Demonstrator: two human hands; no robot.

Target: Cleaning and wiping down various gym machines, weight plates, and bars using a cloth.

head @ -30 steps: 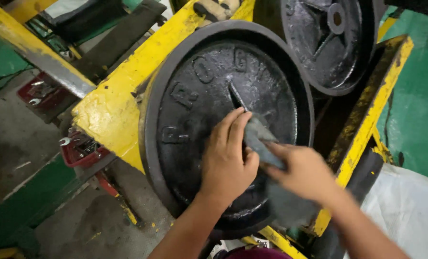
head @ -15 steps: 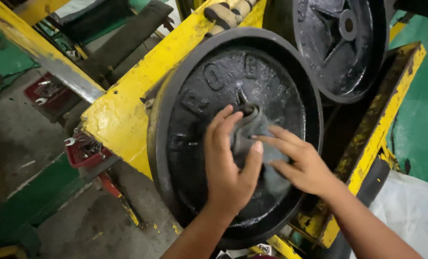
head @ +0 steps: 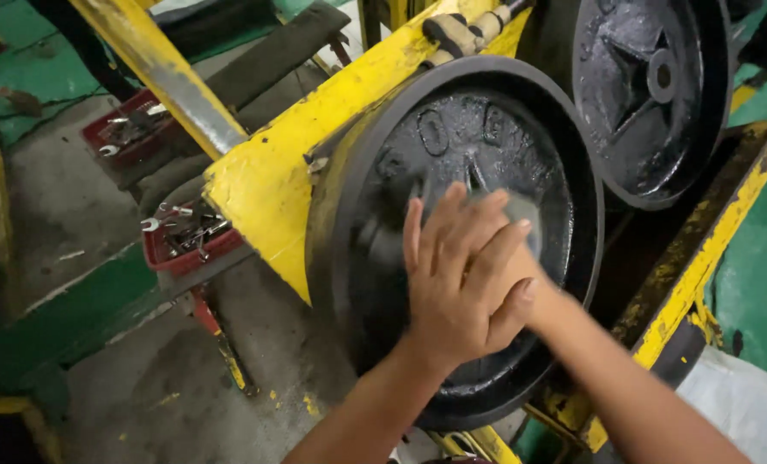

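The left hand [head: 462,273] lies flat, fingers spread, over the right hand [head: 528,277], which is mostly hidden beneath it; whether the right grip pinches the grey cloth [head: 521,215] peeking past the fingertips I cannot tell, as it is blurred. Both press on the face of a large black cast-iron disc [head: 452,146] leaning upright against a yellow frame [head: 271,180]. Left of it sits a red tray of spanners [head: 181,241]. Beyond stands a second black disc [head: 650,94].
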